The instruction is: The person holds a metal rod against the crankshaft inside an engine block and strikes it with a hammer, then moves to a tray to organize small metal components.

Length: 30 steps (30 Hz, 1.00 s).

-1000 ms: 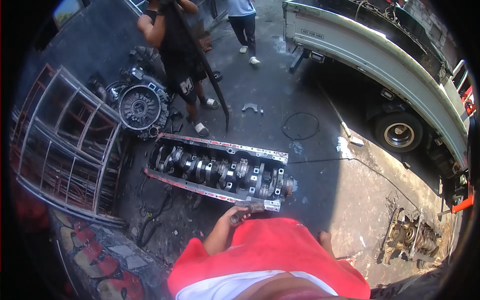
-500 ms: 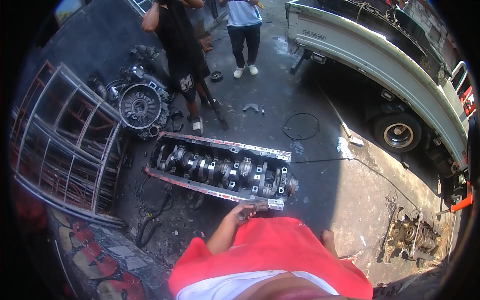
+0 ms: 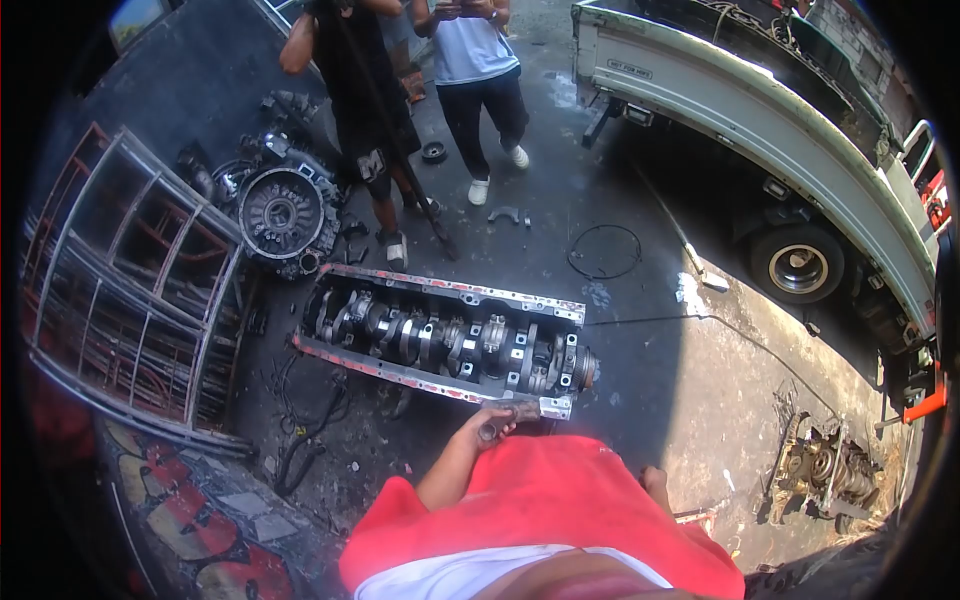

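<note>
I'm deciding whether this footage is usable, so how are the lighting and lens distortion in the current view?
Head view: harsh sun on the floor by the engine parts, deep shadow under the truck; strong fisheye bends its side, corners go black, and a haze softens the red shirt.

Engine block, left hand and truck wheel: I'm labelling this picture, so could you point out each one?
Engine block (image 3: 540, 308): head view, on its far edge.
Left hand (image 3: 473, 428): head view, just behind the fingers.
Truck wheel (image 3: 798, 269): head view, on its hub.
</note>
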Motion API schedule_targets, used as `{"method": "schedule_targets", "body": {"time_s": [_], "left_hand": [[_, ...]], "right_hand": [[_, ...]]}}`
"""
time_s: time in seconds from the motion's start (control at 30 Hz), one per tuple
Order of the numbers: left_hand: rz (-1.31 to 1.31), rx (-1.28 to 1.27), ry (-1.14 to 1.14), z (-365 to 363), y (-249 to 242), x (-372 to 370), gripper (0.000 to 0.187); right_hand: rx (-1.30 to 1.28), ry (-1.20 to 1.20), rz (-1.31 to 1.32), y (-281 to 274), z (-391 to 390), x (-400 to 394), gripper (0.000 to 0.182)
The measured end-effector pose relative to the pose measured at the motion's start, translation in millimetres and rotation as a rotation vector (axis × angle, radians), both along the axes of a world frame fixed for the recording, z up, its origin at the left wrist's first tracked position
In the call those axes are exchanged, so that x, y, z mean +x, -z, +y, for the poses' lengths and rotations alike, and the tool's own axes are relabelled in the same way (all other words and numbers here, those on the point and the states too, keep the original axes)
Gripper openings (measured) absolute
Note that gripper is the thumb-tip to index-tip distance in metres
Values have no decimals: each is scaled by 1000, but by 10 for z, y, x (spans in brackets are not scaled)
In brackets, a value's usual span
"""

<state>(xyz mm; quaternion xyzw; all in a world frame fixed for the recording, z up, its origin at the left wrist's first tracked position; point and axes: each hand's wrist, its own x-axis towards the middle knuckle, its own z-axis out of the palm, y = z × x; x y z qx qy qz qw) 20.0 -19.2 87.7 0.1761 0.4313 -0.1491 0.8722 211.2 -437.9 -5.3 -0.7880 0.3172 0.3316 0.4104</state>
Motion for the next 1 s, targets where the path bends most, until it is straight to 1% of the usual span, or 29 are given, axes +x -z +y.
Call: {"method": "schedule_targets", "body": {"time_s": [0.07,0.17,0.3,0.37,0.47,0.8,1.0], "left_hand": [[5,2,-6,2,-17,17,23],[6,0,-22,-3,22,4,23],[28,-11,-28,-1,-37,21,24],[24,-20,-34,8,-1,22,24],[18,-24,-28,9,-21,27,25],[46,23,-36,8,46,41,26],[44,10,-19,23,90,42,26]], "right_hand": [[62,79,3,93,-38,-25,12],[82,88,-27,102,-43,-63,11],[66,94,16,205,-102,-73,14],[3,33,-19,283,-123,-79,19],[19,36,-30,334,-152,-95,22],[42,49,-71,268,-90,-130,21],[13,38,-94,272,-77,-124,18]]}}
